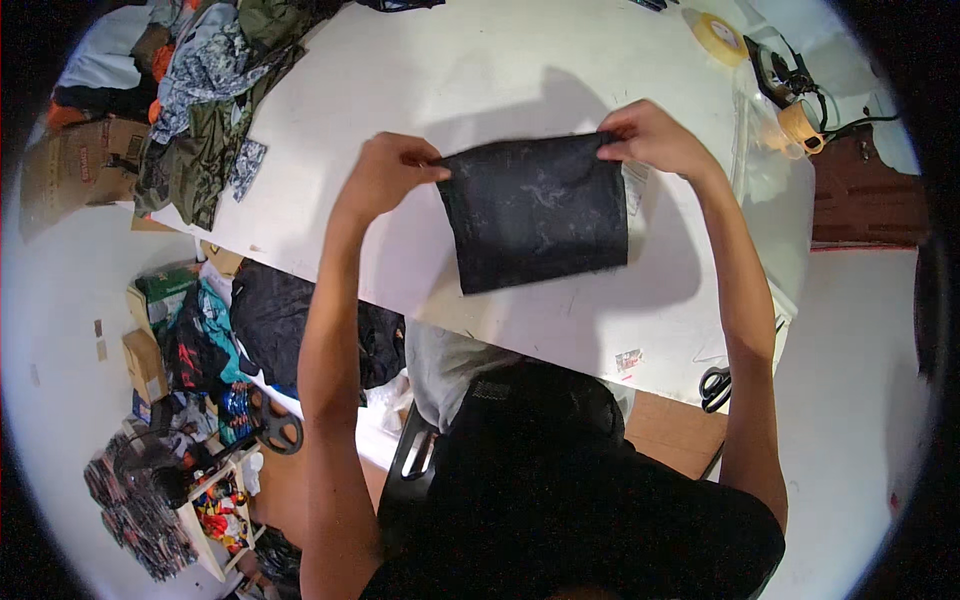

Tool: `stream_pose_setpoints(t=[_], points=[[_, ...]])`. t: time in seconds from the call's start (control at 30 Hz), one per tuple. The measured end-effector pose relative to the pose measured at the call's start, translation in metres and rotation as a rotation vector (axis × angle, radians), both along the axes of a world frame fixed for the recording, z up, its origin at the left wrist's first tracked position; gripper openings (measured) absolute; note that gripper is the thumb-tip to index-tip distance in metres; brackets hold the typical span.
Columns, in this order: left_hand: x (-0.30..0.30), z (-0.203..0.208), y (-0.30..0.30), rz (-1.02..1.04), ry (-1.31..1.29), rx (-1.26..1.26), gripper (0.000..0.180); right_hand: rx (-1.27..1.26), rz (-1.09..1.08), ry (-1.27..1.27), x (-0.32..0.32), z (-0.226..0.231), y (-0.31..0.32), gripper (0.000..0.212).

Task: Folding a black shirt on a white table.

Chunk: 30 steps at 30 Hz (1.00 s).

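Note:
A black, roughly rectangular piece of cloth (540,215) hangs between my hands above the white table (420,75). Pale lint or dust marks streak its middle. My left hand (390,172) pinches its upper left corner between thumb and fingers. At the upper right corner, my right hand (650,138) grips the cloth the same way. The top edge is drawn nearly straight, and the lower edge slants up to the right. Part of a pale printed paper (635,188) shows behind the cloth's right side.
Camouflage garments (205,90) pile at the far left beside a cardboard box (85,165). A tape roll (720,38) lies at the far right, near a black iron (775,75). Black scissors (715,388) rest at the table's near right edge. Dark clothes (275,315) heap below the table's left side.

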<state>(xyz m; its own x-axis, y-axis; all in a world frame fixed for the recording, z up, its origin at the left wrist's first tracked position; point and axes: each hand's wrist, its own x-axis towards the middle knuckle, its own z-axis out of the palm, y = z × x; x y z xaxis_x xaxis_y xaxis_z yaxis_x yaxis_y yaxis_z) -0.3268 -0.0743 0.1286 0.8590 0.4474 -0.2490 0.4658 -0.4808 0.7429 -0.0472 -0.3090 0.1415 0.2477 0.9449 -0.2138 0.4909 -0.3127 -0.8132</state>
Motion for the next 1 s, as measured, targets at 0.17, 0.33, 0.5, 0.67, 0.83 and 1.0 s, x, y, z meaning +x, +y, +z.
stream_pose_setpoints(t=[0.17, 0.33, 0.5, 0.67, 0.83, 1.0], points=[[-0.013, 0.076, -0.034, -0.002, -0.429, 0.396, 0.013, 0.351, -0.288, -0.358, -0.057, 0.056, -0.032, 0.020], [-0.041, -0.028, -0.059, -0.086, -0.592, 0.910, 0.018, 0.558, -0.336, -0.637, -0.094, -0.040, -0.065, 0.026], [-0.061, -0.090, -0.090, -0.062, -0.538, 0.678, 0.024, 0.509, -0.386, -0.547, -0.118, -0.109, -0.080, 0.028], [-0.066, -0.089, -0.100, 0.076, -0.514, 0.535, 0.026, 0.485, -0.461, -0.441, -0.126, -0.105, -0.086, 0.028], [-0.077, -0.085, -0.093, 0.177, -0.517, 0.192, 0.026, 0.519, -0.525, -0.274, -0.124, -0.096, -0.098, 0.025], [-0.064, -0.071, -0.078, 0.555, -0.459, -0.407, 0.024, 0.447, -0.782, 0.133, -0.120, -0.102, -0.091, 0.015]])
